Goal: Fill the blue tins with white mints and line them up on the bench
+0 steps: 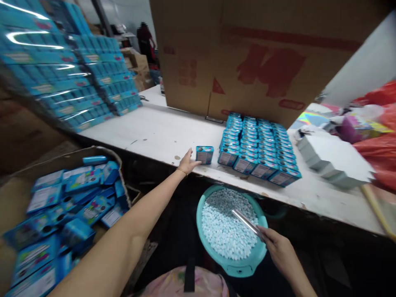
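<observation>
**Left hand [188, 163] reaching a small blue rectangular tin [204, 155], right hand [280, 251] gripping a slim shiny metal strip [247, 225]**

The person's left arm is stretching across a white-topped worktop [148, 132], a thin gold bracelet [182, 171] circling its wrist. The left fingers [192, 159] are extended and relaxed, not clenched, with their tips at the lower left corner of the tin, though the view cannot settle whether they are touching it. The tin is standing on the worktop near the edge, just beside a block of matching blue tins [260, 150] lined up in tight rows.

Below the worktop edge, the right fingers [266, 235] are clenched around one end of the strip, and its other end is angling down over a round teal plastic basin [232, 266]. The basin is holding a heap of small pale blue-white tablets [225, 227], and the strip is hovering just above them.

To the left, a brown cardboard carton [71, 210] is overflowing with loose blue boxes [77, 206]. Shrink-wrapped blue packs [64, 70] are stacked high beyond it. A large brown cardboard box with red printing [256, 53] is standing on the worktop behind the tins, while a stack of white flat card [334, 159] is lying to the right, beside red plastic bags [377, 148].
</observation>
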`<control>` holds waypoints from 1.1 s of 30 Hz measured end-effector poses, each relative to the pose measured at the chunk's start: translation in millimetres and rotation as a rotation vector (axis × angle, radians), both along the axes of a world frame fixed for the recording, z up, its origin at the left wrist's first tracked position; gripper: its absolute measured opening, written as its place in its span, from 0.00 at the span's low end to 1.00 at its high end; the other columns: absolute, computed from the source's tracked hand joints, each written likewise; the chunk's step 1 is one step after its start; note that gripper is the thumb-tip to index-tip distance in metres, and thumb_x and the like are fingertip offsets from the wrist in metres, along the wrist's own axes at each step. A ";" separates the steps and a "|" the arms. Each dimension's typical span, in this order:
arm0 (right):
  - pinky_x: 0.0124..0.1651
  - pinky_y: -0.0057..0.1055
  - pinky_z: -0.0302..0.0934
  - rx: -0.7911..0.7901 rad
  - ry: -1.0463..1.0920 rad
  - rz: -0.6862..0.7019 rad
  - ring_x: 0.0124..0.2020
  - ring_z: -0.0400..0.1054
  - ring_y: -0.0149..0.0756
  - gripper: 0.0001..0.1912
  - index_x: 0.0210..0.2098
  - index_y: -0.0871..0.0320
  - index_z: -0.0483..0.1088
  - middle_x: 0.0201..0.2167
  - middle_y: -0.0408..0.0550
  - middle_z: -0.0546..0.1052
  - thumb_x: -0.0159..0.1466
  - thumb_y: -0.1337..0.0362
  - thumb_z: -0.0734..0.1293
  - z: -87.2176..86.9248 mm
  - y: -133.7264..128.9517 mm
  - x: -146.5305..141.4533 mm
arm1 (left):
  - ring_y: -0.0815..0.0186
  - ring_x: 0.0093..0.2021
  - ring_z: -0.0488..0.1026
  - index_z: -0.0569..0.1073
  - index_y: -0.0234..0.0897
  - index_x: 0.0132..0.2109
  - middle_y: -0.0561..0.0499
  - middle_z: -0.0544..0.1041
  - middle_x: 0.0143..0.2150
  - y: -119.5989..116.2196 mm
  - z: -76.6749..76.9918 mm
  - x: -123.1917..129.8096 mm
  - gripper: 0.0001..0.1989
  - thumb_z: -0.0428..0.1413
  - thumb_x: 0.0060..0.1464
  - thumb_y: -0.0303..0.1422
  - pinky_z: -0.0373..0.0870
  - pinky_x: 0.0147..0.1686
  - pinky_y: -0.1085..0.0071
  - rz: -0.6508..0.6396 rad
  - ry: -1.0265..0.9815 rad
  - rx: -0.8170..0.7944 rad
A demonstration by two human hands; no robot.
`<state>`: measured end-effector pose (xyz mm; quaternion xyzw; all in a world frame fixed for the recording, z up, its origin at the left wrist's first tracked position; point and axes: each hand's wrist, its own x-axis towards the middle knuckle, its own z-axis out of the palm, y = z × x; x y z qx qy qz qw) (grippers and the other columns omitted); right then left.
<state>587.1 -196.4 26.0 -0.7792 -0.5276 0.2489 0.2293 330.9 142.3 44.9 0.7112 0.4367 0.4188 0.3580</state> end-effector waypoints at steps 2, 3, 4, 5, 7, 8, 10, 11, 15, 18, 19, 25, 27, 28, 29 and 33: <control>0.40 0.28 0.62 -0.098 -0.055 0.017 0.39 0.69 0.40 0.19 0.41 0.54 0.72 0.38 0.48 0.76 0.55 0.57 0.57 -22.3 -2.0 7.1 | 0.60 0.47 0.66 0.61 0.33 0.52 0.41 0.65 0.51 -15.0 -1.7 -44.5 0.29 0.58 0.41 0.35 0.62 0.47 0.64 0.127 0.048 0.125; 0.39 0.28 0.62 -0.164 -0.087 0.041 0.38 0.70 0.41 0.19 0.40 0.54 0.72 0.37 0.48 0.76 0.54 0.58 0.56 -35.5 -4.1 11.3 | 0.62 0.46 0.67 0.61 0.33 0.52 0.42 0.66 0.50 -23.8 -4.4 -75.2 0.27 0.56 0.44 0.35 0.63 0.47 0.65 0.217 0.089 0.167; 0.38 0.28 0.62 -0.232 -0.122 0.072 0.37 0.70 0.41 0.18 0.38 0.53 0.73 0.36 0.48 0.77 0.54 0.58 0.56 -49.3 -6.8 15.8 | 0.64 0.44 0.68 0.62 0.33 0.51 0.43 0.67 0.48 -33.9 -8.3 -110.6 0.24 0.53 0.46 0.35 0.64 0.46 0.66 0.324 0.146 0.181; 0.36 0.28 0.62 -0.300 -0.155 0.105 0.36 0.71 0.41 0.17 0.36 0.52 0.73 0.34 0.48 0.77 0.54 0.59 0.56 -62.9 -9.7 20.3 | 0.65 0.41 0.69 0.63 0.32 0.49 0.43 0.69 0.45 -45.8 -13.5 -149.3 0.21 0.52 0.47 0.36 0.65 0.44 0.67 0.436 0.228 0.162; 0.35 0.29 0.62 -0.415 -0.213 0.164 0.35 0.71 0.42 0.17 0.36 0.50 0.73 0.33 0.48 0.77 0.54 0.58 0.56 -87.4 -15.8 29.0 | 0.65 0.37 0.70 0.65 0.31 0.46 0.45 0.71 0.38 -75.6 -26.9 -228.3 0.18 0.49 0.49 0.37 0.66 0.41 0.67 0.595 0.469 0.008; 0.34 0.30 0.62 -0.455 -0.238 0.184 0.34 0.71 0.42 0.18 0.37 0.50 0.72 0.32 0.49 0.77 0.54 0.58 0.55 -97.2 -18.2 32.8 | 0.63 0.36 0.70 0.66 0.30 0.45 0.45 0.72 0.36 -92.4 -34.9 -264.1 0.19 0.50 0.48 0.38 0.66 0.40 0.66 0.583 0.620 -0.112; 0.33 0.32 0.61 -0.505 -0.269 0.209 0.32 0.71 0.43 0.19 0.40 0.50 0.71 0.33 0.50 0.77 0.55 0.57 0.55 -110.8 -20.4 38.1 | 0.59 0.39 0.70 0.67 0.31 0.45 0.44 0.72 0.38 -124.3 -52.8 -319.1 0.23 0.54 0.43 0.41 0.65 0.41 0.65 0.393 0.891 -0.358; 0.32 0.32 0.61 -0.514 -0.274 0.216 0.32 0.71 0.43 0.20 0.42 0.50 0.70 0.34 0.50 0.77 0.55 0.57 0.55 -114.9 -19.7 39.2 | 0.57 0.43 0.68 0.66 0.32 0.48 0.42 0.71 0.42 -136.9 -62.0 -336.3 0.27 0.56 0.40 0.41 0.64 0.44 0.65 0.304 0.971 -0.409; 0.32 0.32 0.61 -0.538 -0.258 0.214 0.33 0.71 0.42 0.20 0.42 0.51 0.70 0.36 0.50 0.76 0.55 0.55 0.54 -117.4 -9.2 32.2 | 0.48 0.57 0.55 0.56 0.38 0.57 0.39 0.56 0.58 -152.3 -92.4 -343.7 0.43 0.62 0.31 0.40 0.54 0.52 0.59 0.244 1.076 -0.393; 0.33 0.31 0.61 -0.537 -0.258 0.229 0.33 0.71 0.41 0.20 0.41 0.50 0.71 0.35 0.48 0.76 0.56 0.55 0.53 -109.2 -3.1 17.8 | 0.39 0.58 0.48 0.54 0.41 0.58 0.37 0.45 0.62 -140.0 -105.5 -320.7 0.50 0.64 0.25 0.42 0.51 0.51 0.49 0.337 1.095 -0.442; 0.33 0.30 0.61 -0.524 -0.263 0.232 0.33 0.71 0.40 0.20 0.40 0.50 0.71 0.35 0.47 0.76 0.56 0.55 0.53 -105.1 -2.7 12.5 | 0.36 0.58 0.45 0.54 0.40 0.58 0.37 0.43 0.62 -135.6 -108.4 -314.9 0.51 0.64 0.23 0.41 0.50 0.51 0.46 0.361 1.045 -0.471; 0.33 0.28 0.60 -0.473 -0.274 0.224 0.31 0.71 0.37 0.17 0.36 0.49 0.72 0.31 0.45 0.77 0.56 0.57 0.54 -88.2 -9.9 -3.5 | 0.49 0.59 0.51 0.62 0.37 0.54 0.43 0.56 0.59 -129.6 -105.1 -329.8 0.37 0.62 0.33 0.33 0.52 0.55 0.55 0.328 0.629 -0.559; 0.34 0.28 0.60 -0.487 -0.260 0.234 0.31 0.71 0.38 0.17 0.36 0.49 0.72 0.31 0.45 0.77 0.55 0.57 0.54 -93.1 -11.0 1.4 | 0.57 0.52 0.62 0.62 0.40 0.54 0.45 0.63 0.55 -136.1 -96.3 -345.9 0.29 0.57 0.41 0.35 0.63 0.48 0.62 0.328 0.572 -0.594; 0.34 0.28 0.61 -0.495 -0.250 0.243 0.32 0.71 0.38 0.18 0.36 0.49 0.72 0.32 0.45 0.77 0.55 0.56 0.54 -97.7 -10.8 5.0 | 0.60 0.48 0.67 0.62 0.41 0.54 0.45 0.65 0.53 -140.7 -91.7 -353.6 0.27 0.54 0.45 0.35 0.68 0.43 0.64 0.355 0.509 -0.620; 0.34 0.29 0.61 -0.500 -0.239 0.254 0.33 0.71 0.39 0.18 0.37 0.49 0.72 0.32 0.46 0.77 0.55 0.56 0.54 -103.0 -10.1 8.9 | 0.63 0.43 0.70 0.61 0.41 0.54 0.45 0.67 0.51 -145.9 -87.4 -360.5 0.25 0.52 0.47 0.35 0.70 0.37 0.66 0.404 0.419 -0.650; 0.38 0.31 0.61 -0.466 -0.213 0.277 0.36 0.70 0.41 0.19 0.39 0.50 0.72 0.36 0.47 0.76 0.55 0.55 0.55 -121.4 -4.7 19.7 | 0.69 0.30 0.71 0.63 0.37 0.52 0.45 0.72 0.40 -165.1 -74.5 -375.3 0.22 0.52 0.48 0.33 0.70 0.24 0.74 0.645 0.035 -0.730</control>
